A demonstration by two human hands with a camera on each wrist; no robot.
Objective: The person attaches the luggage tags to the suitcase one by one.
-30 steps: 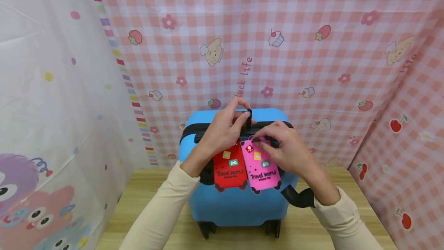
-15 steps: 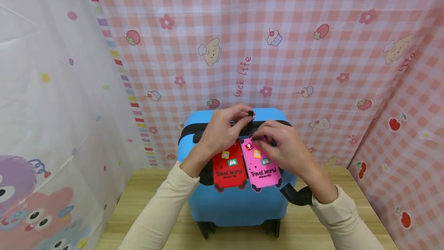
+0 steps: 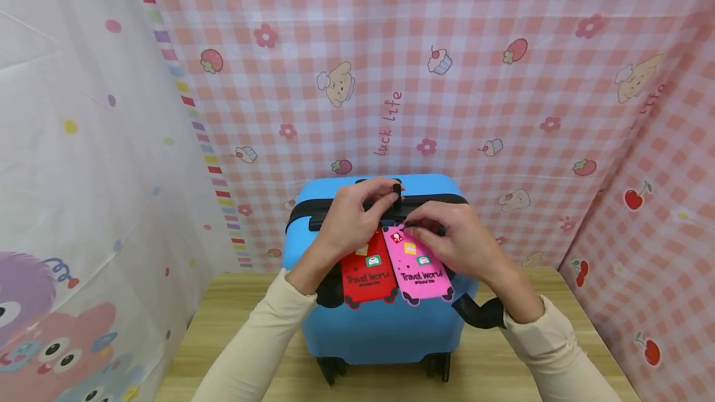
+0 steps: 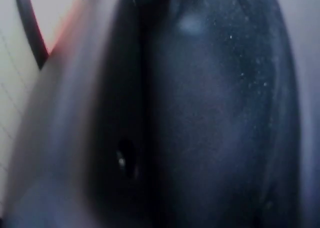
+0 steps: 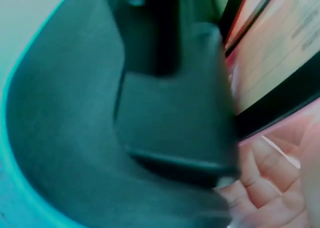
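Note:
A blue suitcase (image 3: 385, 337) stands upright in the head view, with a red luggage tag (image 3: 368, 281) and a pink luggage tag (image 3: 420, 281) hanging side by side at its front. My left hand (image 3: 354, 213) pinches the tip of a short black strap (image 3: 397, 196) between thumb and fingers, above the tags. At the top of the pink tag, my right hand (image 3: 460, 237) pinches a small black piece of strap. In the right wrist view, curled fingers (image 5: 270, 178) show beside a black fitting (image 5: 175, 118) of the suitcase. Blurred dark plastic (image 4: 210, 118) fills most of the left wrist view.
The suitcase stands on a wood-grain table (image 3: 234, 327), on black wheels (image 3: 439, 366). Behind it hangs a pink checked curtain (image 3: 424, 92), and a white patterned curtain (image 3: 112, 160) is on the left. A black band (image 3: 481, 313) is around my right wrist.
My left hand has come down slightly, and its raised index finger has closed onto the strap tip, which now sits lower. The pink tag has shifted a little left with my right hand.

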